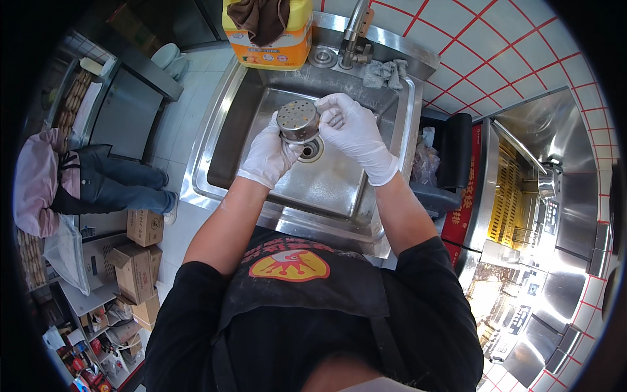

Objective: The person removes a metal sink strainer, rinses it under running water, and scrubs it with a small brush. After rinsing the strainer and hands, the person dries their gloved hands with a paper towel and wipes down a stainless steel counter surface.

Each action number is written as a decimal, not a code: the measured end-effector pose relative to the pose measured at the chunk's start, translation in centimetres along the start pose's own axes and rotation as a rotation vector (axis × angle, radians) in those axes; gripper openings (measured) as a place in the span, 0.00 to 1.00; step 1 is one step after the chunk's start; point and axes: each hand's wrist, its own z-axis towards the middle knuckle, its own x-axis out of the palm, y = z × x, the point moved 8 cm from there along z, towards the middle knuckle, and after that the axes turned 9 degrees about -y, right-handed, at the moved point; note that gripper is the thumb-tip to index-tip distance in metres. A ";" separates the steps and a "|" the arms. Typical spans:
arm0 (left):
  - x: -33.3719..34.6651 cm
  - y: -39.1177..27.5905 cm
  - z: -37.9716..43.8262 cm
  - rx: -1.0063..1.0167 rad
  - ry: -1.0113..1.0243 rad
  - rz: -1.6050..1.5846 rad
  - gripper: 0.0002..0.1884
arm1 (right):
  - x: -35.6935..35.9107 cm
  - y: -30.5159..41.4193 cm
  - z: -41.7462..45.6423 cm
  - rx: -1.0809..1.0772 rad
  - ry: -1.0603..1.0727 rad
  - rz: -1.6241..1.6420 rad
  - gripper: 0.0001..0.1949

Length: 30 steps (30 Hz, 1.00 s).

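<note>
A round metal shaker [298,122] with a perforated top is held over the stainless steel sink [333,193]. Orange bits cling to its holed face, which is turned up towards me. My left hand [271,156], in a white glove, grips the shaker from below and the left side. Against its right edge rest the curled fingers of my right hand [353,128], also gloved; whether they grip the rim or only touch it is hard to tell. Below the shaker, the drain [311,149] is partly hidden.
A faucet [350,41] rises behind the basin, with a grey cloth [384,73] beside it. A yellow jug [268,41] under a brown cloth [259,19] stands at the back left. A bin [443,166] sits on the right. Another person [88,176] stands at the left.
</note>
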 end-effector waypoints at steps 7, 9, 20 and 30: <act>-0.7 -0.4 0.5 0.027 0.106 0.030 0.18 | -1.1 -0.6 -0.3 0.059 0.020 0.252 0.17; -1.0 -0.7 0.5 0.033 0.095 0.029 0.18 | -1.8 -1.1 -0.1 0.068 -0.037 0.359 0.18; 0.2 0.1 -0.6 -0.007 0.147 -0.056 0.21 | 0.3 0.4 -0.7 0.037 0.059 0.079 0.21; 0.6 0.0 -1.1 0.054 0.123 -0.023 0.22 | -0.2 1.0 -1.2 -0.004 -0.035 0.118 0.21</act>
